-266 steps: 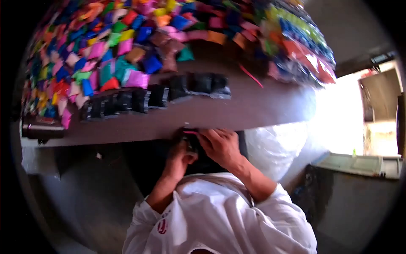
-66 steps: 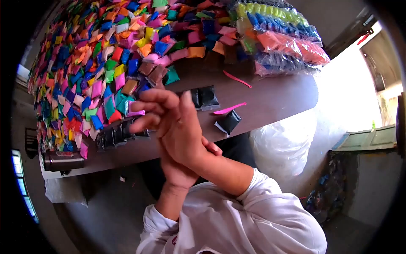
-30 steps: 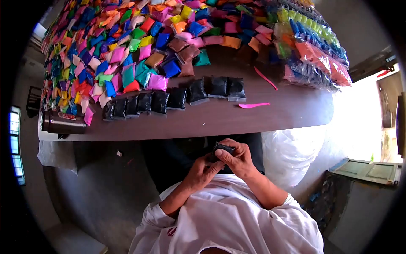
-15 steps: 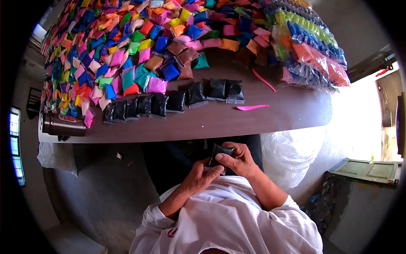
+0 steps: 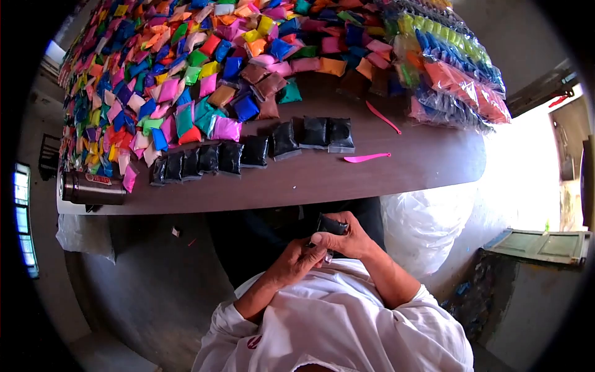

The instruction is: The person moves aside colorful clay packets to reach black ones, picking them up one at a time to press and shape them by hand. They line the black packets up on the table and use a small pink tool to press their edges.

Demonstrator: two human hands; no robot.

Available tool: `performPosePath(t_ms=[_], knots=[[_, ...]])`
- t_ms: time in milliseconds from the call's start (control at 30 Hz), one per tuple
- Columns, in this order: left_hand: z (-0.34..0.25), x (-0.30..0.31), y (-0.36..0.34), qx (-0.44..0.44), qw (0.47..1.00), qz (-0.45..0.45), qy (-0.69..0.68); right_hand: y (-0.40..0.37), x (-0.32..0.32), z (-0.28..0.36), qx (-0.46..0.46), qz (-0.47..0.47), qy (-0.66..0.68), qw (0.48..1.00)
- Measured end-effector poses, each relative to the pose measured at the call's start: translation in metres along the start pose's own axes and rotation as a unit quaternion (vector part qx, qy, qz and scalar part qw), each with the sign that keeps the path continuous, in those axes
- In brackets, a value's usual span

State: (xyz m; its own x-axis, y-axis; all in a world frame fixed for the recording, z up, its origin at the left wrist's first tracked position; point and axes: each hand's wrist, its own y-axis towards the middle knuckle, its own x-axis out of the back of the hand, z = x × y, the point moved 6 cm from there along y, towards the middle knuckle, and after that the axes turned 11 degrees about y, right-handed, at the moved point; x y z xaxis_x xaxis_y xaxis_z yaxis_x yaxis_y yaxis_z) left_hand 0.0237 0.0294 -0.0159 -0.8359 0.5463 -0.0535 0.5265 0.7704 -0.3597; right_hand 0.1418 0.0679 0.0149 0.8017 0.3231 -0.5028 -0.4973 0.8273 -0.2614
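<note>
Below the table's near edge, both hands hold one small black packet [image 5: 332, 225] close to my chest. My right hand [image 5: 348, 236] wraps its fingers over the packet's top. My left hand [image 5: 296, 260] pinches its lower end from the left. On the brown table [image 5: 322, 177] a row of several black packets [image 5: 248, 152] lies side by side. A pink plastic scoop [image 5: 366, 157] lies right of the row, and a second pink scoop [image 5: 382, 117] rests farther back.
A large heap of small coloured packets [image 5: 186, 68] covers the back and left of the table. Clear bags of packed colours [image 5: 452, 74] lie at the back right. A dark flask [image 5: 93, 188] lies on its side at the left edge. A white sack [image 5: 421, 226] stands right of me.
About two seconds ago my hands were raised over the table; they came down to my lap holding the black packet. In the last second they turned the packet slightly in my grip.
</note>
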Motion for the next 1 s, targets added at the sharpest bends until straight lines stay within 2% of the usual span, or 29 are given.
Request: performPosePath(t_ms=[100, 333, 400, 533, 600, 733, 800, 1000], knots=[[0.000, 0.000, -0.002, -0.002, 1.000, 0.000, 0.031, 0.003, 0.009, -0.005, 0.048, 0.010, -0.060, 0.997], [-0.009, 0.007, -0.003, -0.049, 0.995, -0.020, 0.079, 0.004, 0.011, -0.010, 0.044, 0.042, -0.077, 0.995], [-0.009, 0.009, -0.001, -0.032, 0.996, -0.033, 0.075, 0.005, 0.017, -0.010, 0.077, -0.004, -0.133, 0.988], [-0.011, 0.010, -0.001, -0.026, 0.995, -0.062, 0.069, 0.003, 0.010, 0.003, 0.118, -0.019, -0.153, 0.981], [-0.008, 0.010, 0.000, -0.032, 0.996, -0.056, 0.058, 0.003, 0.012, -0.005, 0.069, -0.012, -0.097, 0.993], [-0.012, 0.013, -0.001, -0.030, 0.995, -0.072, 0.063, 0.003, 0.011, -0.011, 0.055, -0.012, -0.036, 0.998], [-0.008, 0.015, 0.000, -0.027, 0.995, -0.080, 0.053, 0.003, 0.000, -0.004, 0.059, 0.049, 0.085, 0.993], [-0.001, 0.015, 0.001, -0.048, 0.997, -0.066, 0.018, 0.006, -0.004, -0.010, 0.036, 0.045, 0.063, 0.996]])
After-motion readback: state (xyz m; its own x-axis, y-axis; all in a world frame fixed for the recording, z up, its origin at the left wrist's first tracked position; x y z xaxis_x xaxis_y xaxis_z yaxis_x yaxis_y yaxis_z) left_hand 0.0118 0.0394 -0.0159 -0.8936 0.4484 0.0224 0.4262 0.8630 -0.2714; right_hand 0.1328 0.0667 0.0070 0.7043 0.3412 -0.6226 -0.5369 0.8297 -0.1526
